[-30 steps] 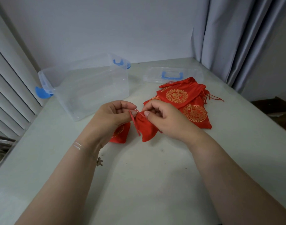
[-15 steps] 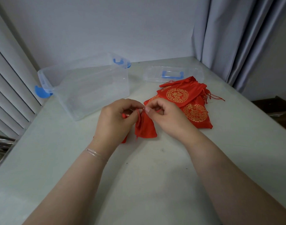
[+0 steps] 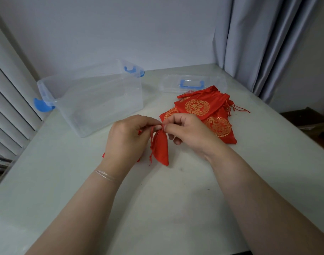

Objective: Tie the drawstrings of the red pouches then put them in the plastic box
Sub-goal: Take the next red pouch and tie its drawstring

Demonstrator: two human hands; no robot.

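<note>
A small red pouch hangs gathered at its neck between my two hands above the table. My left hand pinches a red drawstring at the pouch's neck. My right hand pinches the drawstring from the other side, fingertips almost touching the left ones. Loose string ends dangle down the pouch's left side. A pile of red pouches with gold round emblems lies behind my right hand. The clear plastic box with blue latches stands open at the back left; nothing shows inside it.
The box's clear lid with a blue handle lies at the back, behind the pile. White table spreads in front. Window blinds run along the left, a grey curtain hangs at the right. Bits of red cloth peek under my left wrist.
Both hands have drawn together at the pouch's neck and risen slightly; the pouch now hangs narrower and more gathered, with the string ends trailing down its left side.
</note>
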